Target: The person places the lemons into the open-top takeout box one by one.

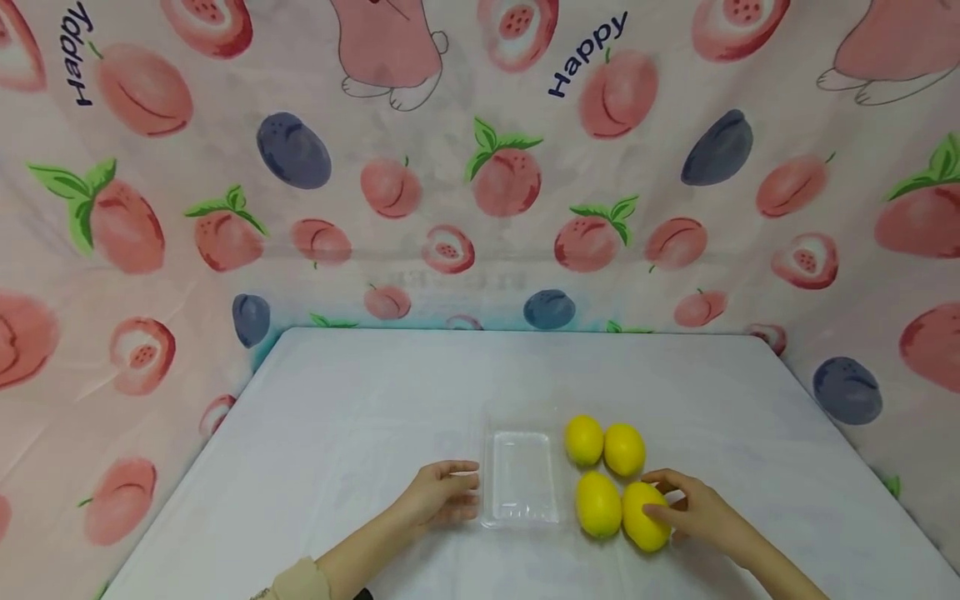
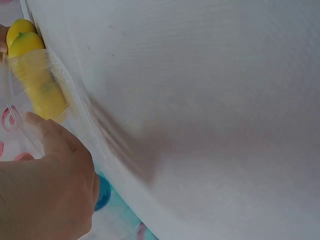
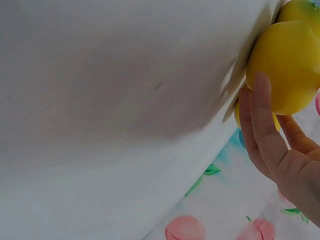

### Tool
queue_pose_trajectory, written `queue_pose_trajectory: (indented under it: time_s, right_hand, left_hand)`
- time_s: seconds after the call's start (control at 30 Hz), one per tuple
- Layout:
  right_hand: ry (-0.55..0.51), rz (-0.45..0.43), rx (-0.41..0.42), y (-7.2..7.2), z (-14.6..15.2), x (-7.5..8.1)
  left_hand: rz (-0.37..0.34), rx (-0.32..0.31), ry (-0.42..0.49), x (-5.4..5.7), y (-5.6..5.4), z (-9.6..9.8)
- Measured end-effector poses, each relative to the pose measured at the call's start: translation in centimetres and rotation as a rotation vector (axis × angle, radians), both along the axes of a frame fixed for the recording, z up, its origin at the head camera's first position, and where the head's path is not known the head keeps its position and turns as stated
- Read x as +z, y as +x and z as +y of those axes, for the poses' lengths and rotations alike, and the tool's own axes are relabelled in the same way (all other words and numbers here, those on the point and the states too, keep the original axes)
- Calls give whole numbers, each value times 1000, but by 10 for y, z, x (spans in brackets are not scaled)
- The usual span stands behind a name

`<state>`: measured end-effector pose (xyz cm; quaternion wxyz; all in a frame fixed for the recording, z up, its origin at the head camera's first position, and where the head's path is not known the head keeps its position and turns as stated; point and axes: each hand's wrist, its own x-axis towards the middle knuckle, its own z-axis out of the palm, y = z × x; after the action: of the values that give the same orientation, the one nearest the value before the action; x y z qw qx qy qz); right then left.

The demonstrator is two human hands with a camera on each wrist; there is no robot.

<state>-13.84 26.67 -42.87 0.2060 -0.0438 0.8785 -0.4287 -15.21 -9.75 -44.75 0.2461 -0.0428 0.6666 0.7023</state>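
Several yellow lemons stand close together on the white table, right of a clear plastic container (image 1: 521,479). My right hand (image 1: 693,508) is at the near right lemon (image 1: 643,521), its thumb over the fruit and its fingers along the far and right sides. In the right wrist view the fingers (image 3: 262,115) lie against that lemon (image 3: 285,67). At the container's left wall is my left hand (image 1: 442,496), fingers loosely extended and touching or very near the rim. The left wrist view shows this hand (image 2: 57,170) beside the container wall (image 2: 82,107), lemons visible through the plastic.
Three other lemons sit beside the held one: a near left one (image 1: 598,505), a far left one (image 1: 584,440) and a far right one (image 1: 625,450). A fruit-printed cloth (image 1: 450,208) hangs behind and at both sides of the white table (image 1: 337,400).
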Motion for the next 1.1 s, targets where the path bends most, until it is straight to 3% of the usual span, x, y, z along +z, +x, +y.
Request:
queue_pose_trajectory:
  time_s: [0.33,0.6,0.87,1.1]
  right_hand:
    - [-26,-97,-58,-2,-2,-8]
    - [-34,-73,-68,-2,-1,-7]
    - [41,-1,-75,-2,0,-5]
    - [8,-31,-110,-5,4,-2]
  left_hand:
    - [-4,-12,23,-1,4,1]
    - [5,-1,43,0,1,5]
    - [-10,0,66,-3,1,8]
    - [-11,-5,70,-1,1,7]
